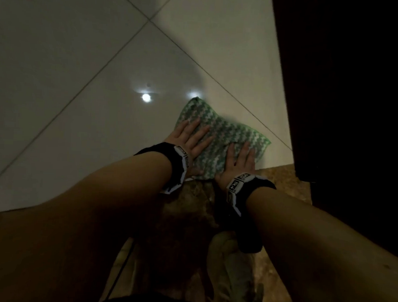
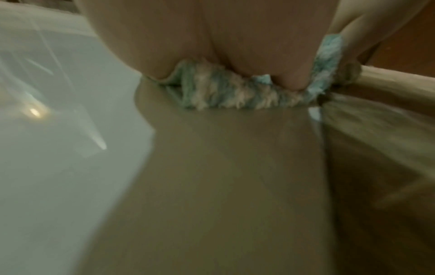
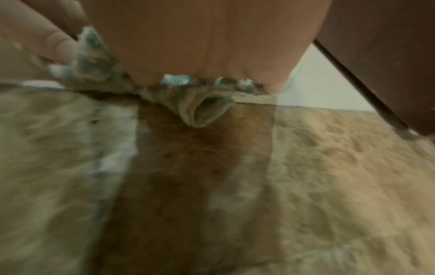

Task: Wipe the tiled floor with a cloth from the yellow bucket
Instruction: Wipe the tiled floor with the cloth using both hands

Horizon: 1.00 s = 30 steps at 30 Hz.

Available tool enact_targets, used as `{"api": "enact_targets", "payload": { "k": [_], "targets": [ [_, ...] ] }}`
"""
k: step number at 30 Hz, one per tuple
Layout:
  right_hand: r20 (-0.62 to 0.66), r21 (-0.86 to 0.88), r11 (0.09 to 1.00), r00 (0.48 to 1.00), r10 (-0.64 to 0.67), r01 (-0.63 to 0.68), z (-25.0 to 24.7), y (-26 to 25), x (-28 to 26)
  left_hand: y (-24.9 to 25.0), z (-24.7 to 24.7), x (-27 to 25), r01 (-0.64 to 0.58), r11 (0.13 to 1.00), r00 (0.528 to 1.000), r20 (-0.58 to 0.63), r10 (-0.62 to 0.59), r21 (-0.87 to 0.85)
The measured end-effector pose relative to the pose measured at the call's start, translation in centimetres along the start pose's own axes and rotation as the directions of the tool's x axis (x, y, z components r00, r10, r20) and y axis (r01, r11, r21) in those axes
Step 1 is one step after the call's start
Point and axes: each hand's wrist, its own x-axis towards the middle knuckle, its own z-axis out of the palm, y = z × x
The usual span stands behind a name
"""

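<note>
A green and white knitted cloth (image 1: 219, 133) lies spread on the pale glossy tiled floor (image 1: 82, 77). My left hand (image 1: 191, 136) presses flat on its left part with straight fingers. My right hand (image 1: 240, 157) presses flat on its right part, fingers straight too. In the left wrist view the heel of my left hand (image 2: 212, 46) bears down on the cloth's fuzzy edge (image 2: 226, 94). In the right wrist view my right palm (image 3: 204, 41) sits on the cloth (image 3: 207, 104), whose near edge curls over a speckled brown strip. The yellow bucket is not in view.
A dark wooden door or panel (image 1: 346, 88) stands close on the right. A brown speckled stone strip (image 1: 281, 184) runs under my wrists at the tiles' near edge. Ceiling lights reflect off the tiles (image 1: 146, 97). My knees fill the bottom of the head view.
</note>
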Motion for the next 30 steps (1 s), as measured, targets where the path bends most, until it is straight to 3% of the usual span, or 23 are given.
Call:
{"api": "enact_targets", "payload": {
  "k": [4, 8, 17, 21, 25, 30],
  "targets": [
    [-0.09, -0.044, 0.998, 0.995, -0.053, 0.049, 1.0, -2.8, -1.2, -1.2, 1.9, -2.8, -0.006, 1.0, 1.0, 0.028, 0.006, 0.0],
    [-0.06, -0.121, 0.98, 0.984, -0.166, 0.158, 0.9, -5.4, -2.4, -3.1, 3.9, -6.3, 0.026, 0.999, 0.999, 0.044, -0.024, -0.038],
    [0.013, -0.391, 0.805, 0.877, -0.481, 0.447, -0.6, -13.5, -4.3, -6.5, 9.0, -14.1, 0.284, 0.944, 0.953, 0.158, -0.259, -0.165],
    [0.034, -0.487, 0.674, 0.783, -0.621, 0.556, -1.4, -18.0, -4.9, -8.8, 11.5, -17.0, 0.425, 0.851, 0.905, 0.173, -0.389, -0.31],
    [0.085, -0.56, 0.526, 0.676, -0.732, 0.64, -2.2, -22.8, -4.9, -10.9, 13.1, -19.2, 0.582, 0.732, 0.813, 0.279, -0.511, -0.356],
    [0.106, -0.59, 0.473, 0.643, -0.758, 0.655, -3.4, -27.9, -4.4, -13.5, 13.8, -20.0, 0.701, 0.622, 0.714, 0.341, -0.612, -0.349]
  ]
}}
